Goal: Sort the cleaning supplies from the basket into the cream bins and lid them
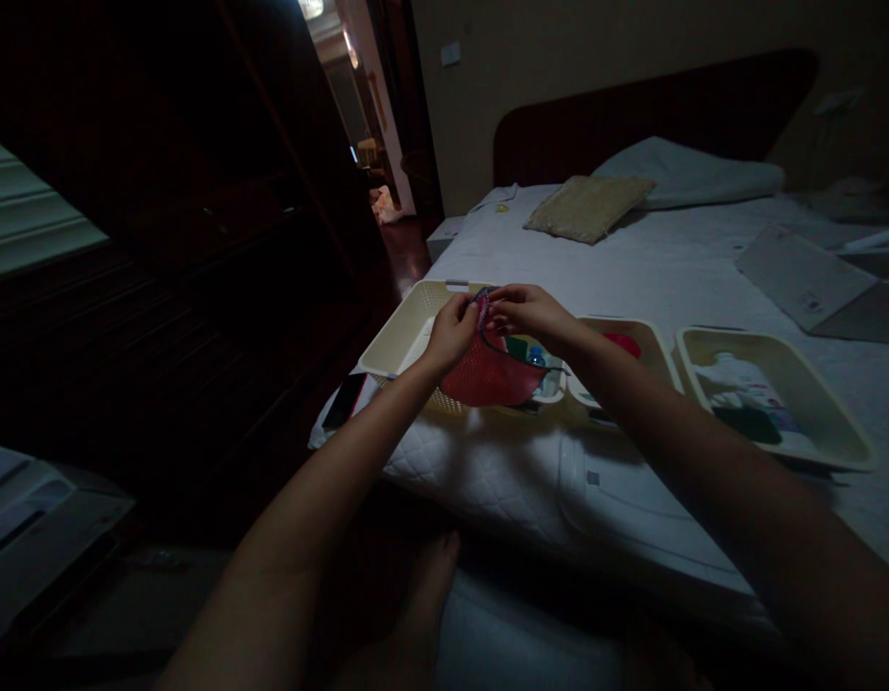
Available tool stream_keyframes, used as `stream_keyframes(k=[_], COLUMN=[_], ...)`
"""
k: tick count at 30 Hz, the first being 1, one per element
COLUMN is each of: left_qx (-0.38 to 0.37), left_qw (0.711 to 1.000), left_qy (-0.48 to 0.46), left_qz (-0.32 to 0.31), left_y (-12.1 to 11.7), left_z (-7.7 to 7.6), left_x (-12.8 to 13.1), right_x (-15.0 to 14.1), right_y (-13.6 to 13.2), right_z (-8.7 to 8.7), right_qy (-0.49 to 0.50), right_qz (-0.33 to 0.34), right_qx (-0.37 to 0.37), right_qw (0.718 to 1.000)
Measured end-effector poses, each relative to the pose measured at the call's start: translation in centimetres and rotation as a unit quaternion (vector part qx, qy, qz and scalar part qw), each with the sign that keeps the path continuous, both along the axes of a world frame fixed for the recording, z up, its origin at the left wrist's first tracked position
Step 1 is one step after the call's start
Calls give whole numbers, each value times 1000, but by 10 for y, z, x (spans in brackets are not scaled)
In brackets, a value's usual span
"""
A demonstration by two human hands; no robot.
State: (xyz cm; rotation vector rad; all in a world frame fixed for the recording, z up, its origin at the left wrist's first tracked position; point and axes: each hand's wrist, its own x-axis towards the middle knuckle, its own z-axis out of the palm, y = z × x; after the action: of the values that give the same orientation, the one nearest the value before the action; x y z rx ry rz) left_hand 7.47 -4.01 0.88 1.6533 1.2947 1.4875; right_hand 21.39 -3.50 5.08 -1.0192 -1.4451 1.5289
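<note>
A red mesh pouch (488, 376) with a dark trimmed edge hangs between my two hands over the cream baskets. My left hand (453, 328) pinches its upper edge on the left side. My right hand (527, 312) grips the same edge close beside it, fingers bent. Behind and below the pouch stands a cream perforated basket (393, 334). A small bottle with a blue cap (537, 356) shows just right of the pouch. What lies inside the pouch, if anything, I cannot make out.
Further right on the bed (480, 470) are a cream bin (657, 350) holding something red and another bin (840, 422) with a white bottle (739, 374). A phone (345, 400) lies at the bed's left edge. An open box (804, 278) and a cushion (588, 208) lie farther back.
</note>
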Motion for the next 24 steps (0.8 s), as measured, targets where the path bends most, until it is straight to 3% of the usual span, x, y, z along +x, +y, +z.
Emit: stream_keyframes(k=[14, 24], left_qx=[20, 2], left_qw=[994, 1000], left_qy=[5, -4], left_qz=[-107, -20], left_y=[0, 0], left_z=[-4, -2], left_x=[1, -3], right_x=[1, 11], right_y=[13, 23], right_z=[-12, -16], right_qy=[-29, -52], right_qz=[-44, -20], right_qx=[75, 134], right_qw=[996, 989])
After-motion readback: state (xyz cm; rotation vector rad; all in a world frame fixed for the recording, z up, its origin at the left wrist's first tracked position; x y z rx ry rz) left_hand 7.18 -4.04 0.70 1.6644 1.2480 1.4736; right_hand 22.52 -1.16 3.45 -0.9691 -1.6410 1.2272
